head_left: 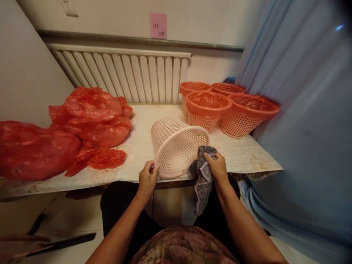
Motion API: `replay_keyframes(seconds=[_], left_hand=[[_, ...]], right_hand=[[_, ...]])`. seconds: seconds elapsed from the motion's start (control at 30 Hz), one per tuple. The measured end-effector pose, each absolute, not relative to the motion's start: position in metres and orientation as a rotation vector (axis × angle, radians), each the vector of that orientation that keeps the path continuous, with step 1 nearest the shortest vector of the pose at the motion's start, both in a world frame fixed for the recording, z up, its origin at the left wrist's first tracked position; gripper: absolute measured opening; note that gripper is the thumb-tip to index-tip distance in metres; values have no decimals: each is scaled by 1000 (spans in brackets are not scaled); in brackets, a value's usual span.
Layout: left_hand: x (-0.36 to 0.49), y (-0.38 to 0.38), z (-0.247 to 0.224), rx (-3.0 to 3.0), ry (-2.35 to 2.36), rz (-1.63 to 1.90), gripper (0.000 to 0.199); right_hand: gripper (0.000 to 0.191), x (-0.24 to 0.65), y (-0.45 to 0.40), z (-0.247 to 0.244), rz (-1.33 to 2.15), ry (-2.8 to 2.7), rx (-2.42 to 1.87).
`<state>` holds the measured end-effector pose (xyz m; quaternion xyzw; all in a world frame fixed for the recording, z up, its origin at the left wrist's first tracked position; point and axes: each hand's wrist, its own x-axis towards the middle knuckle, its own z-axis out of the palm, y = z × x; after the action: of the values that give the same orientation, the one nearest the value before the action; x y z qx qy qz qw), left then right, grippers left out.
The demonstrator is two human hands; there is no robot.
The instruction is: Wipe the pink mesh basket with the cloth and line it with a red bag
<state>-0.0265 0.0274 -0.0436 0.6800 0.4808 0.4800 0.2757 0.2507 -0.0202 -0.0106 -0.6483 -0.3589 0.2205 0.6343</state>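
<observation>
A white perforated plastic basket (167, 134) lies tilted on its side on the table (140, 128), its open mouth turned toward me. My left hand (148, 178) pinches the lower left of its rim. In my right hand (217, 167) is a grey cloth (203, 179) with a pale purple edging, bunched against the right side of the rim and hanging down past the table edge.
Several baskets lined with red bags (209, 104) stand at the back right. Full red plastic bags (93, 113) are heaped on the left. Behind are a radiator (137, 77) and a wall; a blue curtain (297, 128) hangs right.
</observation>
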Motion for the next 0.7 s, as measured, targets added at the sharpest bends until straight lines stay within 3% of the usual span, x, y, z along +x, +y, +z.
replay_keyframes(seconds=[0.13,0.27,0.37,0.5,0.6,0.7], left_hand=[[-23,25,-44,1782,1282,1261,15],[-19,21,-42,1856,1225,1185,20],[-15,18,-44,1867,1213,1151,22],[-13,18,-46,1868,1224,1154,24],[-14,19,-47,1870,1210,1164,25],[-16,18,-50,1862,1210,1150,24]], right_hand=[[37,233,28,8,594,-461,-1143],[36,214,70,12,335,-442,-1152],[36,198,80,-11,208,-853,-1440],[43,180,70,-61,415,-1443,-1537],[58,170,56,-91,406,-1695,-1580],[57,165,45,-105,300,-1830,-1675]])
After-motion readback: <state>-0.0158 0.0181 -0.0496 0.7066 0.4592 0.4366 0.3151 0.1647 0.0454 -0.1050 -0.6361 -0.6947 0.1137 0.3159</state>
